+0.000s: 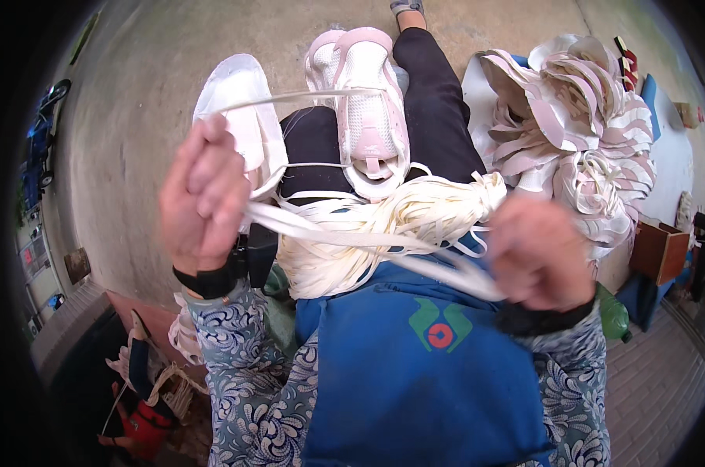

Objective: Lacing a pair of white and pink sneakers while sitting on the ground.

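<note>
My left hand (206,191) is closed on a white shoelace (352,237), in front of a white and pink shoe upper at the left. Blurred by motion, my right hand (541,253) is curled round the other end, and the loose lengths stretch between both hands over my lap. A pink and white shoe upper (370,117) lies across my legs, toe end partly over another upper (321,66). A thin lace runs from it toward my left hand. Beneath the stretched lace, a thick bundle of cream shoelaces (414,206) rests on my blue apron (414,389).
A large heap of pink and white shoe uppers (562,109) sits on the right. Beside it are a brown box (657,253) and a green bottle (613,315). Another white upper (243,93) lies at the left. At lower left, a red item (146,428) stands among more shoe parts.
</note>
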A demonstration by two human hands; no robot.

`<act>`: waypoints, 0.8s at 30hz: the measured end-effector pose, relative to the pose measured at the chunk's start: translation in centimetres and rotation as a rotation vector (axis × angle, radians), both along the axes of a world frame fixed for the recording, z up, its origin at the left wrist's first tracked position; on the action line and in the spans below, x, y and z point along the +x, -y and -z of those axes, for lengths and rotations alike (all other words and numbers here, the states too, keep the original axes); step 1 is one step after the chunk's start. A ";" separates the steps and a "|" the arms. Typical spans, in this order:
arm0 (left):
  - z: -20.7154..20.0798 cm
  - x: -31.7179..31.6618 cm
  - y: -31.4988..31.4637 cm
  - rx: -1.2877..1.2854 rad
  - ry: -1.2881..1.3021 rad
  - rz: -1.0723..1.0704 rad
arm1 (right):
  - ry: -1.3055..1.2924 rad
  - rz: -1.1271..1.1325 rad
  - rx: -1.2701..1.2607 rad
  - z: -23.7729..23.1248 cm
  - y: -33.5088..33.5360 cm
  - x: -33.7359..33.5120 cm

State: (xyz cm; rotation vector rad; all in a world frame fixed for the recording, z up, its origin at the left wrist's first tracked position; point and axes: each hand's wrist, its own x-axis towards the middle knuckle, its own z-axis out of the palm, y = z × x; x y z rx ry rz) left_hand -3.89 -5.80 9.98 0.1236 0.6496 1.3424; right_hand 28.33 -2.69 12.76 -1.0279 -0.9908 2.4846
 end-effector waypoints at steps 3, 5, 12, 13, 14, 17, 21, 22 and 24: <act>-0.9 1.7 1.7 0.091 -0.551 0.411 | 0.257 -0.163 0.906 3.0 1.9 -3.1; -1.7 2.9 3.1 -0.073 -0.626 0.692 | 0.284 -0.098 1.581 5.0 2.0 -4.0; 1.0 6.8 4.4 0.161 -0.831 1.089 | 0.327 0.162 0.542 8.9 -1.1 -8.9; 1.3 6.9 4.4 0.143 -0.834 1.089 | 0.328 0.092 0.504 9.1 -1.4 -9.4; 1.7 6.9 4.3 0.216 -0.871 1.109 | 0.239 0.048 0.276 9.3 -1.8 -9.6; 2.6 6.4 4.3 0.180 -0.833 1.114 | 0.161 0.054 0.174 9.8 -1.9 -9.8; 4.4 5.8 2.9 -0.075 -0.726 0.616 | 0.367 0.120 0.840 9.8 -0.6 -10.1; 4.9 5.6 2.4 -0.141 -0.702 0.611 | 0.393 0.202 0.969 9.7 -0.3 -10.3; 5.6 6.0 1.4 -0.104 -0.782 0.566 | 0.420 0.219 1.003 9.4 0.1 -10.3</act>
